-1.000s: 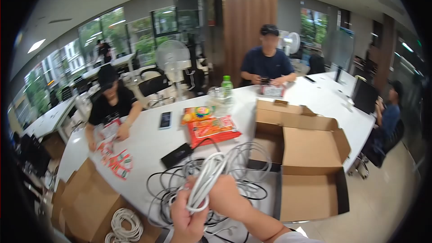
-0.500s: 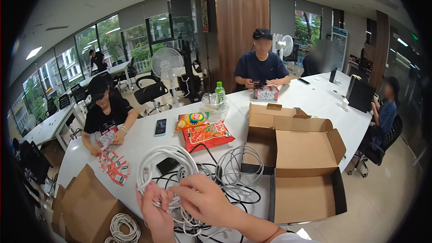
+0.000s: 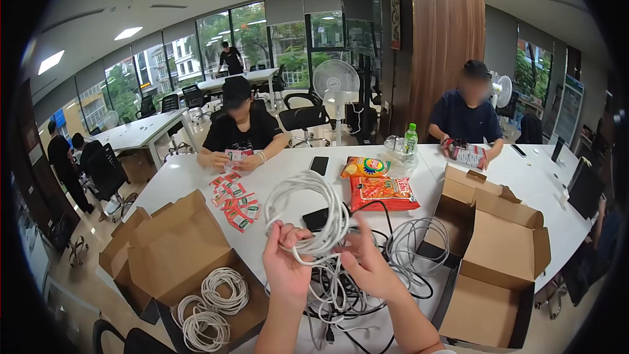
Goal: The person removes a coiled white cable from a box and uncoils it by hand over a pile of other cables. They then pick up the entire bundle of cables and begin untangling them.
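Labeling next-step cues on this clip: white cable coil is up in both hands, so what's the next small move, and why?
Probably wrap the loose tail around the coil to bind it. The left hand pinches the white cable coil at its bottom, the right hand sits beside it, and strands hang down into the tangled cable pile. Finished coils already lie in the open box at left.

My one head-worn fisheye camera looks forward and down from close above my raised left hand (image 3: 288,272) and right hand (image 3: 367,265), taking in the long white table (image 3: 196,177) and the office beyond.
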Action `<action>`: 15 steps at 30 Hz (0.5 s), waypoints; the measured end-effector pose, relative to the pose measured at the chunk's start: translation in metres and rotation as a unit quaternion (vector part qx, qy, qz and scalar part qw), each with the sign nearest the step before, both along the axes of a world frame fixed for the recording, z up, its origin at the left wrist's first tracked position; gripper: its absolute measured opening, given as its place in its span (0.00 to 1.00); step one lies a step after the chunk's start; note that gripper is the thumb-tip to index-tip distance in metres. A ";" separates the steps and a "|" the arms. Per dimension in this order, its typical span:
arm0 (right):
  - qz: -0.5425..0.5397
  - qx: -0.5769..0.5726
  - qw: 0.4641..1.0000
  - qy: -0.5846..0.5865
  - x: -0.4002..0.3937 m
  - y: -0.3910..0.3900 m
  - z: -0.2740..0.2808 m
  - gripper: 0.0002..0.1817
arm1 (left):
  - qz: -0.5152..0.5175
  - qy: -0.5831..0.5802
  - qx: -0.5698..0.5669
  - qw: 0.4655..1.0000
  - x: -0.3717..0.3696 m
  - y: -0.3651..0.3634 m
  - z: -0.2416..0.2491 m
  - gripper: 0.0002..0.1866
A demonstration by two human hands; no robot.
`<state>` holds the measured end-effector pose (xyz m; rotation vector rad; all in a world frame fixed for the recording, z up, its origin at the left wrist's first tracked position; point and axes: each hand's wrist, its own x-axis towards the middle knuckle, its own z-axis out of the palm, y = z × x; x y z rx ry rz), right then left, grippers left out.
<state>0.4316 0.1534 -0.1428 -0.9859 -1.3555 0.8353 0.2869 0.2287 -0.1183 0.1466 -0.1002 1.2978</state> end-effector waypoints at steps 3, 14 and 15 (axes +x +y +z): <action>0.088 -0.096 0.975 -0.180 -0.001 -0.009 0.019 0.21 | 0.102 0.046 0.034 0.993 -0.009 0.007 0.000 0.04; 0.108 -0.027 0.955 0.275 0.008 -0.029 0.031 0.21 | 0.208 0.360 0.229 0.880 0.003 -0.015 0.014 0.11; 0.040 -0.003 0.968 0.246 0.009 -0.027 0.028 0.17 | 0.196 0.395 0.244 0.863 0.004 -0.015 0.010 0.12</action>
